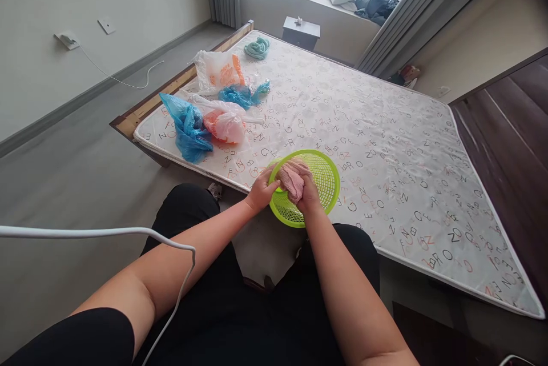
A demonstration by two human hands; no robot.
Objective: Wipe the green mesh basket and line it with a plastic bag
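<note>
A lime-green mesh plastic basket (326,183) is tilted over the near edge of the mattress, in front of my knees. My left hand (262,190) grips its left rim, the thumb on the inner side. Inside the basket my right hand (310,193) is closed around a bunched pink cloth (291,179), pressed near the basket's inner wall. Part of the fingers of my right hand is hidden by the cloth and by the hand itself.
On the mattress (385,160) lie blue plastic bags (188,132), a white-and-orange bag (218,72), a pinkish bag (226,123) and a rolled teal cloth (257,48). A white cable (107,232) crosses before my left arm. A small nightstand (301,32) stands beyond.
</note>
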